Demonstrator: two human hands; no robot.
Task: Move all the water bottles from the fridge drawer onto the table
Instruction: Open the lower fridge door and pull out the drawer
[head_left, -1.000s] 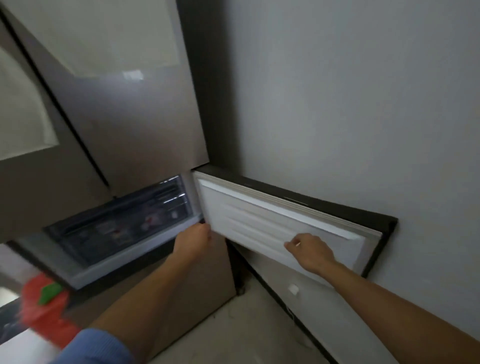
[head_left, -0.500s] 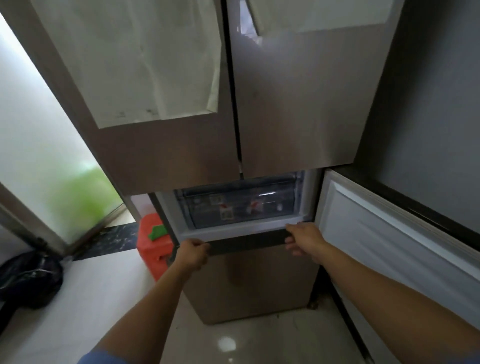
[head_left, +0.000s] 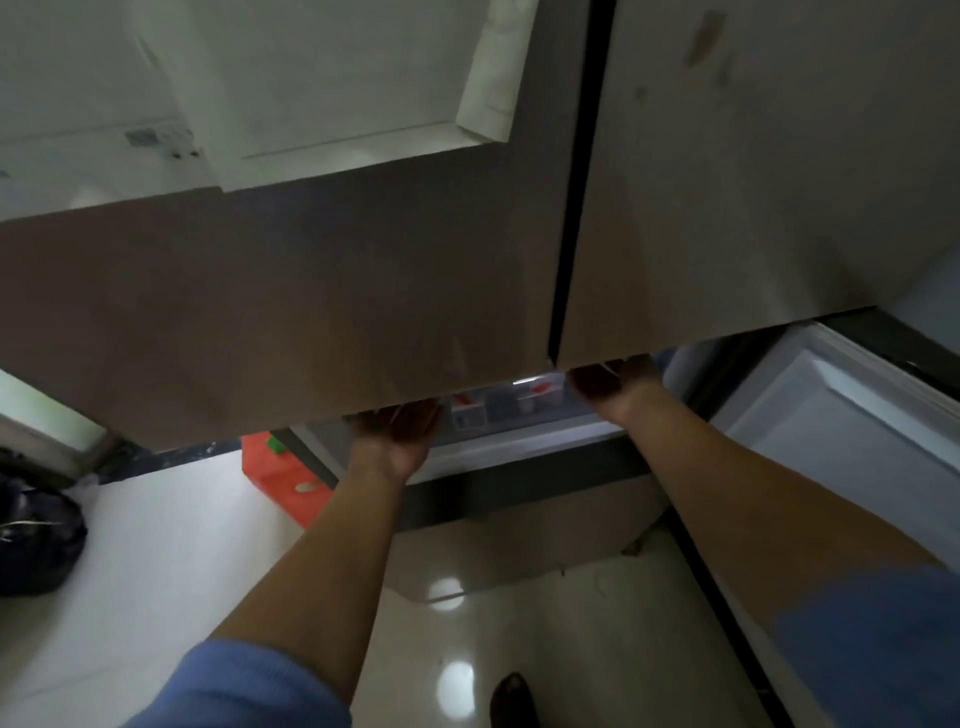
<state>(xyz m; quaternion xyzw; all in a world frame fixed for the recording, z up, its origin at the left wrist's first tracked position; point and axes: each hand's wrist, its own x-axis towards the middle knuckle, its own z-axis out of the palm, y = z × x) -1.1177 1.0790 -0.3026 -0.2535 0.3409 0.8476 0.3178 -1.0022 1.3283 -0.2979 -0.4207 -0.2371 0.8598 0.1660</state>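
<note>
Fridge drawer (head_left: 519, 449) sits beneath the 2 closed upper doors (head_left: 322, 312), beside the swung-open lower door (head_left: 841, 415). 0.5 s ago both hands gripped its front rim; now both forearms reach over that rim, so opening looks finished and picking can begin. The left hand (head_left: 397, 434) shows its palm and the right hand (head_left: 615, 387) its wrist. The fingers of both vanish behind the doors' lower edge, so I cannot tell whether either grips anything. Blurred red-labelled water bottles (head_left: 467, 410) lie inside, between the hands.
</note>
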